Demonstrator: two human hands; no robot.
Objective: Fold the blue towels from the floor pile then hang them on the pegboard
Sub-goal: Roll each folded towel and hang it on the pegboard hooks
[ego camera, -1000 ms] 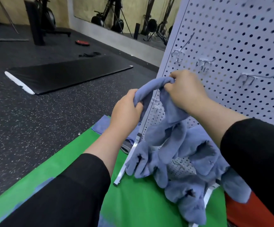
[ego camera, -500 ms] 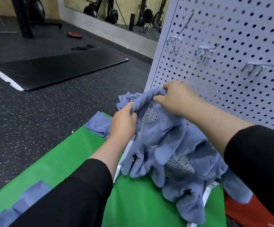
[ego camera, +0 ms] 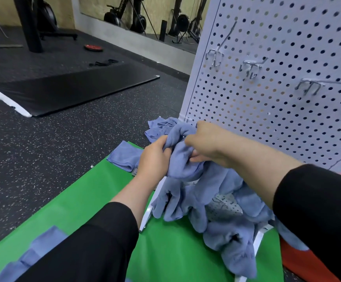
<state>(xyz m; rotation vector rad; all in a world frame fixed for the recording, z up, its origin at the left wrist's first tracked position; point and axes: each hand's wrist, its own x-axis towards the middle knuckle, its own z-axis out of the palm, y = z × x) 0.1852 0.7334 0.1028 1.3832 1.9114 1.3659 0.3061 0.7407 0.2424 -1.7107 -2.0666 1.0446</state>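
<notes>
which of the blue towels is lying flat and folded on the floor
The folded towel at the far corner of the green mat, left of the left hand. The one behind it is crumpled, and both hands grip a bunched one.

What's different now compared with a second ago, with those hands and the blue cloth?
Both hands have come down, from up near the hooks to low by the floor pile, carrying the bunched blue towel with them. The left hand and right hand now sit closer together. Nothing was let go: both still grip the same towel. The pegboard, the green mat and the folded towel at its edge look unmoved.
</notes>
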